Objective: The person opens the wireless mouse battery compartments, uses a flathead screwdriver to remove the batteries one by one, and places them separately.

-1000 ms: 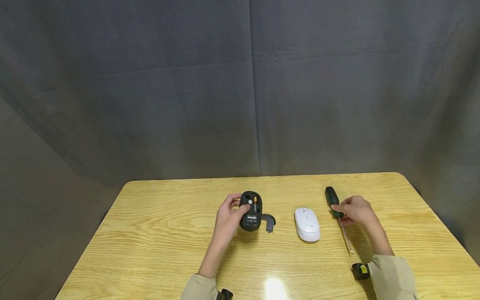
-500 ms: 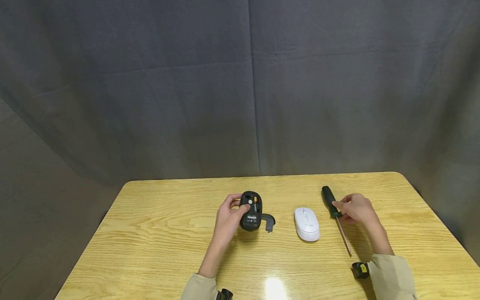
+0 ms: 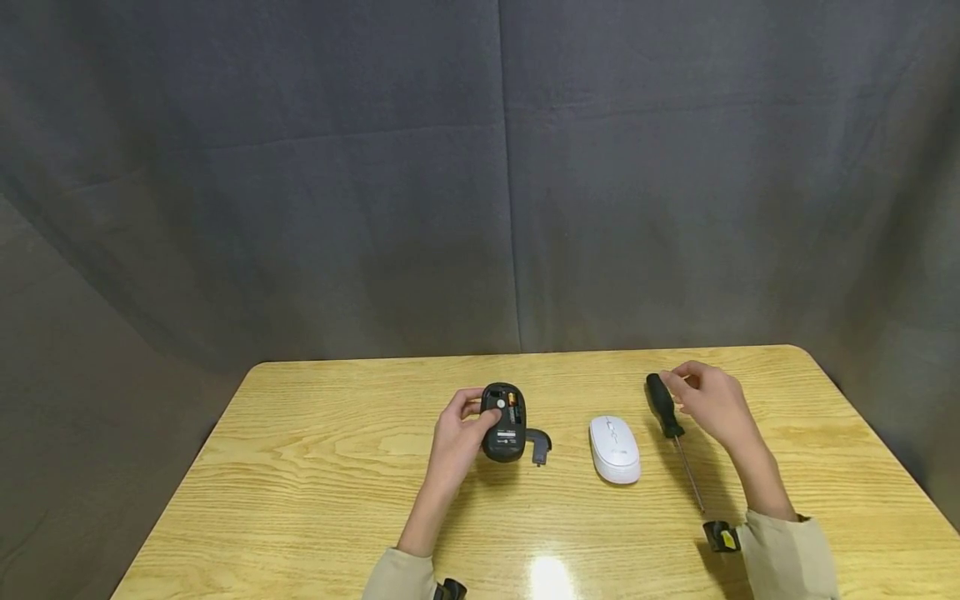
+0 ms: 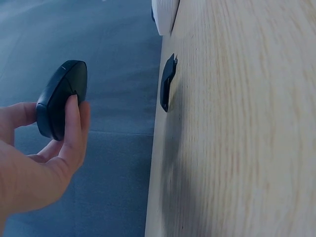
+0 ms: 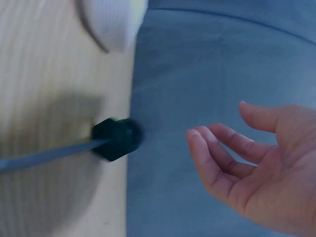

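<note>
A black computer mouse [image 3: 504,437] is pinched by my left hand [image 3: 455,429], thumb on its underside and fingers behind. Its battery bay faces the head camera, with an orange-ended battery [image 3: 513,399] inside. The left wrist view shows the mouse [image 4: 63,98] raised above the table. A curved black battery cover [image 3: 539,444] lies just right of it. A screwdriver [image 3: 663,407] with a dark green handle lies on the table, its shaft pointing toward me. Beside and above its handle is my right hand [image 3: 711,402]; in the right wrist view the loosely bent fingers hold nothing.
A white computer mouse [image 3: 616,450] stands on the wooden table [image 3: 315,483] between the battery cover and the screwdriver. Behind the table's far edge hangs a grey curtain [image 3: 390,208].
My right hand has let go of the screwdriver and risen away toward the far end of its handle. The screwdriver has shifted slightly. My left hand holds the black mouse almost still.
</note>
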`<state>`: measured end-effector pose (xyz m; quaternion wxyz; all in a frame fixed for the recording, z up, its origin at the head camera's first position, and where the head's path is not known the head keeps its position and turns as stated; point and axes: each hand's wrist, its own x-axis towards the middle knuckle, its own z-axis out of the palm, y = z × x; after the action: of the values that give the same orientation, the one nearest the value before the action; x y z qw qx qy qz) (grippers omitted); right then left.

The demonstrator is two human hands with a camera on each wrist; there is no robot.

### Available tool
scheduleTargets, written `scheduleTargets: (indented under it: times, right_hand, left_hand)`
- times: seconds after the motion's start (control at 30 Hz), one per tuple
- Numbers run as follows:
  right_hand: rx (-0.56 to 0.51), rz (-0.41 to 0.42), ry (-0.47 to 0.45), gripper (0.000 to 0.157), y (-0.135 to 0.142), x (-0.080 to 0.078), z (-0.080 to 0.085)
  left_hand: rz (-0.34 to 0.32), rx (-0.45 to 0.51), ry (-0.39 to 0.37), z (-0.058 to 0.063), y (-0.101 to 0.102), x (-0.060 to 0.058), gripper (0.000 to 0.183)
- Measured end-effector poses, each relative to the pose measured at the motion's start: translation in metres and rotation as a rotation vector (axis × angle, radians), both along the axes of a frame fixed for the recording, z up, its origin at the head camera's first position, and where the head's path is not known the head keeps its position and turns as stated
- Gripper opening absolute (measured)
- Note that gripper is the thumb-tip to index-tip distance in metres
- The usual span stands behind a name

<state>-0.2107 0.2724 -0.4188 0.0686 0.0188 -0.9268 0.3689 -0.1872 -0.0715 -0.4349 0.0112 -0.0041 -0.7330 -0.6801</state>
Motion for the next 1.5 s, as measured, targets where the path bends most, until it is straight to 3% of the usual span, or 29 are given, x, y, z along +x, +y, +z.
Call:
scheduleTargets:
  times: [0.33,0.57,0.87,1.33,1.5]
  right_hand:
    - [-0.06,0.005,0.13,0.034,-0.028,0.017,0.031]
    - [-0.091,0.021,0.207,0.028,-0.045,0.025,0.044]
    - [-0.102,0.055,0.233,0.024,-0.062,0.03,0.052]
    - [-0.268,0.096,0.231,0.022,-0.095,0.032,0.07]
    - [-0.274,0.118,0.218,0.019,-0.108,0.031,0.07]
  left_hand:
    - [0.005,-0.016,-0.004,-0.004,0.0,-0.003,0.044]
    - [-0.007,0.006,0.003,-0.002,0.001,-0.001,0.044]
    - [-0.007,0.004,-0.001,-0.001,0.005,0.001,0.044]
    - [-0.011,0.015,0.002,-0.001,0.005,0.001,0.044]
    - [-0.009,0.02,0.006,0.001,0.005,0.001,0.045]
